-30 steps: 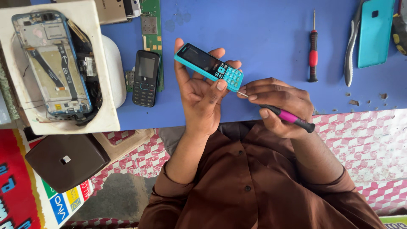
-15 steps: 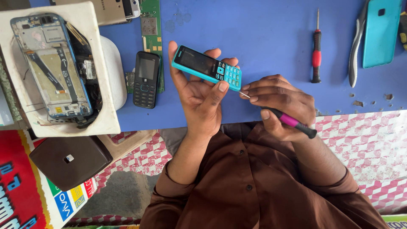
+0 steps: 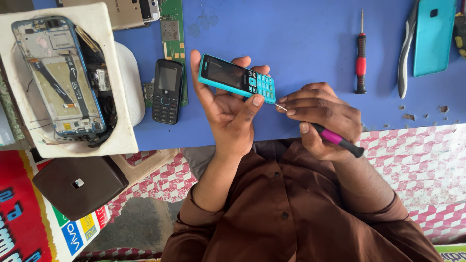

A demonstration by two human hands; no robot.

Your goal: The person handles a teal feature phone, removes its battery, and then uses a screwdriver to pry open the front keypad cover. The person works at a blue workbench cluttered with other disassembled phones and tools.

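Since the earlier frame, both hands had drifted slightly up over the blue table (image 3: 310, 43), the turquoise keypad phone (image 3: 236, 77) riding with them. At lower left, a red printed sheet (image 3: 19, 213) and a white card with coloured squares (image 3: 77, 233) lay beside a dark brown box (image 3: 80, 187). The phone, slim with a dark screen and turquoise keys, sat tilted above the table's near edge, pinched in my left hand (image 3: 228, 109), thumb pressed at its keypad end. My right hand (image 3: 320, 114) was closed around a pink-and-black screwdriver (image 3: 335, 138), its metal tip touching the phone's lower corner. I counted two keypad phones, the other a black one (image 3: 167, 91) lying flat; two screwdrivers, the second red-handled (image 3: 360, 53); one green circuit board (image 3: 172, 29); one opened smartphone (image 3: 63, 77) on a white tray (image 3: 116, 140); one turquoise phone case (image 3: 433, 36).
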